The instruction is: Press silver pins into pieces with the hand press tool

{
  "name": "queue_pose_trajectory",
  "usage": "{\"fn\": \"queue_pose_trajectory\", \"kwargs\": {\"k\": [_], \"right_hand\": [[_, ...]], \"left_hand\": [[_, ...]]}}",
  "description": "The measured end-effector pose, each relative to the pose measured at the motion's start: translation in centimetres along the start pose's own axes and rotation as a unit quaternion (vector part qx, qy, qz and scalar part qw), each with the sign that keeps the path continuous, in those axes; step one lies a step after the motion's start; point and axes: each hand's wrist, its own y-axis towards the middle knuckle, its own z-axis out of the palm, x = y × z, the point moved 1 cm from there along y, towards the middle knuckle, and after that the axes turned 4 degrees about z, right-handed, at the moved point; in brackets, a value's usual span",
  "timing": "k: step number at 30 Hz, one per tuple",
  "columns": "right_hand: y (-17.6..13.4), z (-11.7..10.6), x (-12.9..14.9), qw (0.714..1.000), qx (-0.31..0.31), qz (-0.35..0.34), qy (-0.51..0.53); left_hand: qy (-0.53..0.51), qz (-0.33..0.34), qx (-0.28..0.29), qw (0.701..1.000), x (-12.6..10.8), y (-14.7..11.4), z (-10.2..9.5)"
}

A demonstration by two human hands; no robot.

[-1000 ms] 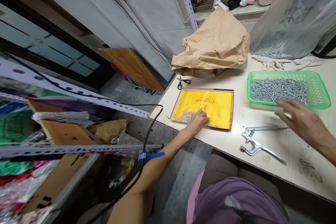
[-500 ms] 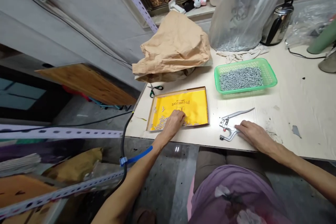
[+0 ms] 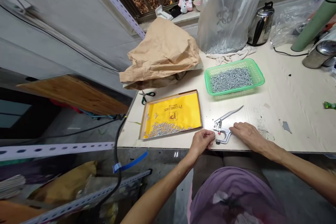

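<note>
Silver snap-fastener pliers (image 3: pixel 222 132) lie at the table's front edge, their upper handle raised and their jaw facing left. My right hand (image 3: pixel 248 135) is closed around the lower handle. My left hand (image 3: pixel 202 141) is pinched right beside the jaw; what sits between the fingertips is too small to make out. Left of it lies a shallow cardboard tray (image 3: pixel 201 112) with a yellow printed lining (image 3: pixel 164 109). Many small silver metal pins (image 3: pixel 165 128) are heaped along the tray's near side.
A green plastic basket (image 3: pixel 259 77) full of similar metal pieces stands behind the pliers. Farther back are a brown paper bag (image 3: pixel 162 52), a clear plastic bag (image 3: pixel 225 17) and a steel kettle (image 3: pixel 261 24). Scissors (image 3: pixel 146 96) lie behind the tray.
My left hand has moved right, from the pins in the tray to the pliers' jaw. My right hand stays on the pliers. The camera view has shifted a little.
</note>
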Motion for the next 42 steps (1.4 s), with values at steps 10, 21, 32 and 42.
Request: {"fn": "queue_pose_trajectory", "kwargs": {"k": [10, 21, 32, 42], "right_hand": [[-0.2, 0.2, -0.1, 1.0, -0.001, 0.002, 0.026], [0.0, 0.9, -0.3, 0.999, 0.016, -0.027, 0.024], [0.5, 0.3, -1.2, 0.997, -0.009, -0.031, 0.068], [3.3, -0.3, -3.6, 0.999, 0.03, -0.038, 0.009]], "left_hand": [[0.059, -0.027, -0.007, 0.998, -0.2, 0.2, 1.1], [0.135, -0.074, 0.083, 0.985, -1.3, 0.6, 0.9], [0.084, -0.098, 0.066, 0.989, 0.2, -1.0, 1.5], [0.076, -0.106, 0.028, 0.991, 0.1, -1.4, 1.8]]}}
